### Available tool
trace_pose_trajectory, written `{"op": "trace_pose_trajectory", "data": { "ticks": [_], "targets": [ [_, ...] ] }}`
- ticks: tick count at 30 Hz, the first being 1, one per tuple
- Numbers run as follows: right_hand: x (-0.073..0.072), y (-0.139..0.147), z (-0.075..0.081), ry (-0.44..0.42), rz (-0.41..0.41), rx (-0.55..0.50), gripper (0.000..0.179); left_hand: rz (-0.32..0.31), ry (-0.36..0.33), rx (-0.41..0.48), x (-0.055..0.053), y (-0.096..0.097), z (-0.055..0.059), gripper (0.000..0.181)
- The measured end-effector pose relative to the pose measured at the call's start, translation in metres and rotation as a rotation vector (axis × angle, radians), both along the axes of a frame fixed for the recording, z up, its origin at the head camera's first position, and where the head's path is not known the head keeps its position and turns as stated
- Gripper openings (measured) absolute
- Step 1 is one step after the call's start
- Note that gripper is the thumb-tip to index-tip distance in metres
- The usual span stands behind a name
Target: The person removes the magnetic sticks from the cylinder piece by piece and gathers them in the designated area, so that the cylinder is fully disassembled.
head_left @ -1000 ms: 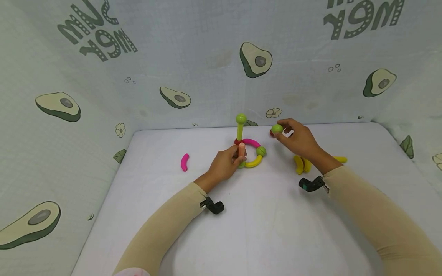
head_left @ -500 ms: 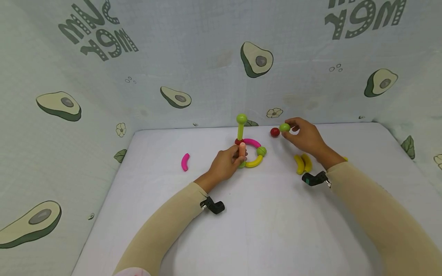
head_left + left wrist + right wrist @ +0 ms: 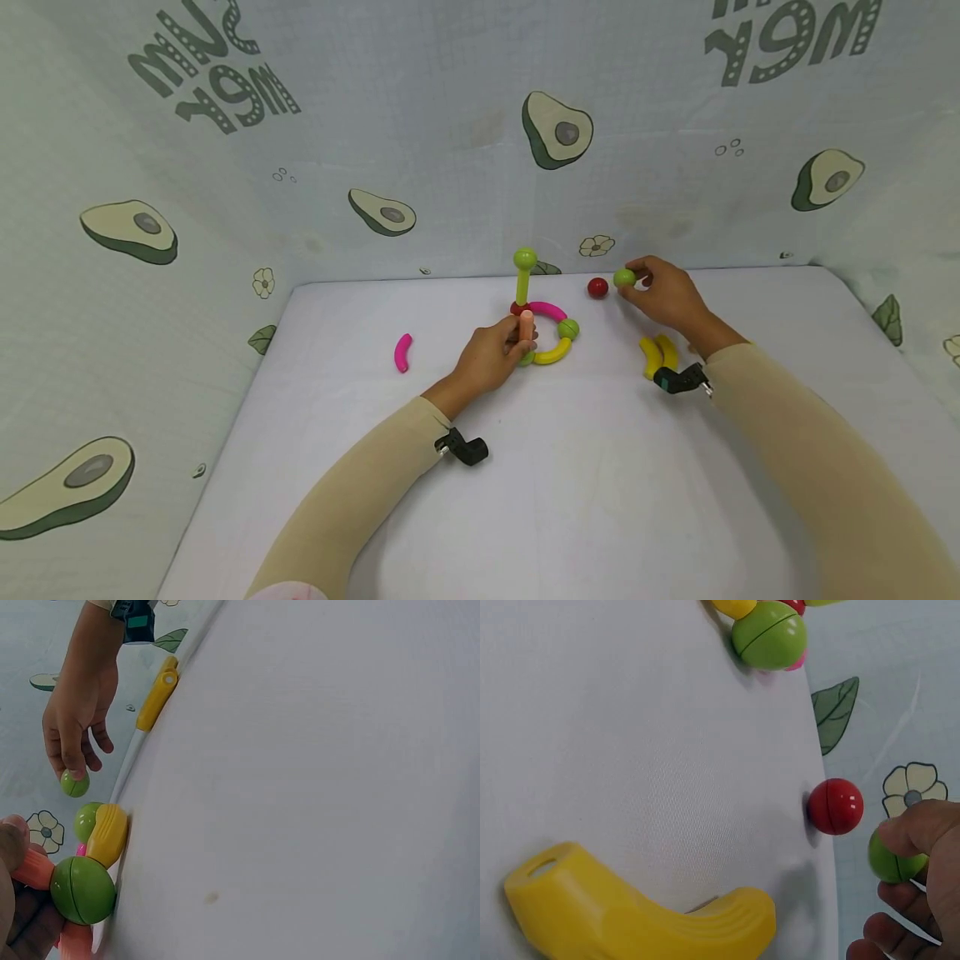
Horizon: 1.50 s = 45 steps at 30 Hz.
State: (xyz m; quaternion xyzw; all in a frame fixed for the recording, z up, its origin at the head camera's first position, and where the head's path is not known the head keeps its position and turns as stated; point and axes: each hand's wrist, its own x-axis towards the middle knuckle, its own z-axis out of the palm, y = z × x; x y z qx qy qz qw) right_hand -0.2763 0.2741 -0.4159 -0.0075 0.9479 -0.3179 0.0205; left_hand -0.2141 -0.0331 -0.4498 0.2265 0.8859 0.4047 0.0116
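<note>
My left hand (image 3: pixel 483 358) grips an upright salmon rod (image 3: pixel 527 323) of a toy ball-and-stick build. Below that rod, a large green ball (image 3: pixel 82 891) joins it to other pieces. The build forms a ring with a pink curved stick (image 3: pixel 549 310), a yellow curved stick (image 3: pixel 553 352) and a green ball (image 3: pixel 568 329). From a red ball at its back rises a lime stick (image 3: pixel 522 287) topped by a green ball (image 3: pixel 525 258). To the right, my right hand (image 3: pixel 663 296) pinches a loose green ball (image 3: pixel 624 277) between thumb and fingers, beside a red ball (image 3: pixel 597 288) on the table.
Yellow curved sticks (image 3: pixel 650 358) lie near the right forearm, partly behind the wrist camera (image 3: pixel 678 381). A loose pink curved stick (image 3: pixel 402 353) lies left of the build. Behind the white table (image 3: pixel 540 483) hangs a cloth (image 3: pixel 465 108) printed with avocados.
The right hand has moved right with the green ball, away from the red ball, which now shows fully on the table. The left hand and the build have stayed in place.
</note>
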Motion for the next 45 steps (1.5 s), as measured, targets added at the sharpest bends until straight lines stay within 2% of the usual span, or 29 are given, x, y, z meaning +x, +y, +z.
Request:
{"op": "trace_pose_trajectory", "data": {
  "ticks": [11, 30, 40, 45],
  "targets": [
    [-0.009, 0.002, -0.008, -0.085, -0.010, 0.012, 0.052, 0.001, 0.005, -0.010, 0.001, -0.001, 0.001, 0.032],
    [-0.018, 0.005, -0.019, -0.095, 0.029, 0.059, 0.050, -0.012, 0.029, -0.006, -0.001, -0.002, -0.002, 0.033],
    [-0.018, 0.005, -0.017, -0.107, -0.001, 0.050, 0.059, -0.015, 0.013, -0.013, -0.002, -0.004, 0.002, 0.037],
    [-0.016, 0.001, -0.011, -0.067, -0.036, 0.024, 0.061, -0.017, 0.003, -0.024, -0.002, -0.004, 0.004, 0.039]
  ]
}}
